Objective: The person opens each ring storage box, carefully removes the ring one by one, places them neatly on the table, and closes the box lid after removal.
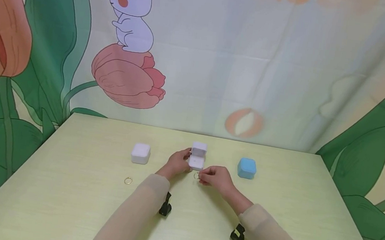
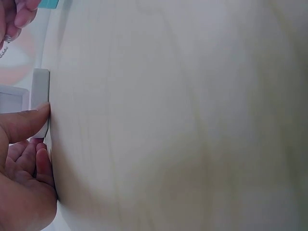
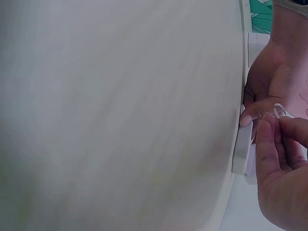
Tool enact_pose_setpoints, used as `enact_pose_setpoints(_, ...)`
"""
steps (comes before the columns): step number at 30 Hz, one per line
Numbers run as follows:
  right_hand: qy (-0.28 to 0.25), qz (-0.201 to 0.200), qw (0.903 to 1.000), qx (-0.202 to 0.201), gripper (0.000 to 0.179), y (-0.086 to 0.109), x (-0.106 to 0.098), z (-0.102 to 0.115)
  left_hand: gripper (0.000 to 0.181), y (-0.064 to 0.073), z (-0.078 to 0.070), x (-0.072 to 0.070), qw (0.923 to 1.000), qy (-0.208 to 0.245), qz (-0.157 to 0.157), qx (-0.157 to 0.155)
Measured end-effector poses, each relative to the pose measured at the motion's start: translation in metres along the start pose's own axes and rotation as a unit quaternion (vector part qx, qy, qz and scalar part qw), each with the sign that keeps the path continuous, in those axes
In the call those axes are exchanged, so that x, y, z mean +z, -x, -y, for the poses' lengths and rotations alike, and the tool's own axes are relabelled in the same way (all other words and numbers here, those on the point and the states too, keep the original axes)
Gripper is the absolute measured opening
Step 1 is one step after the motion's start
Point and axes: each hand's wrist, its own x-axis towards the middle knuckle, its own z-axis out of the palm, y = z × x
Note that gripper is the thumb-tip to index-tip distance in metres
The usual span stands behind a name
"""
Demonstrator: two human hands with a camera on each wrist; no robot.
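Observation:
A small white ring box [image 1: 196, 163] stands on the table with its lid raised, showing a pale insert inside. My left hand [image 1: 178, 163] grips it from the left, the thumb [image 2: 29, 122] on its near side in the left wrist view. Just in front of the box, my right hand [image 1: 218, 178] pinches a silver ring [image 3: 275, 111] between thumb and fingertips. The band looks studded with small stones in the right wrist view. It is held upright, close to the box's front edge and apart from the insert.
A closed white box [image 1: 140, 153] sits to the left, with a gold-coloured ring [image 1: 125, 181] lying on the table nearer me. To the right is a closed blue box [image 1: 247, 168]. A printed curtain [image 1: 197, 77] hangs behind the table's far edge.

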Motion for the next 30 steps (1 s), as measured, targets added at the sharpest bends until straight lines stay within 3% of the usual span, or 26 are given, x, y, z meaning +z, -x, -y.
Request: enact_pose_setpoints(30,0.013,0.046,0.9987,0.015,0.017,0.0107,-0.0005,-0.0018,0.083,-0.0005,0.0007,-0.0008,1.0000,0.004,-0.001,0.002)
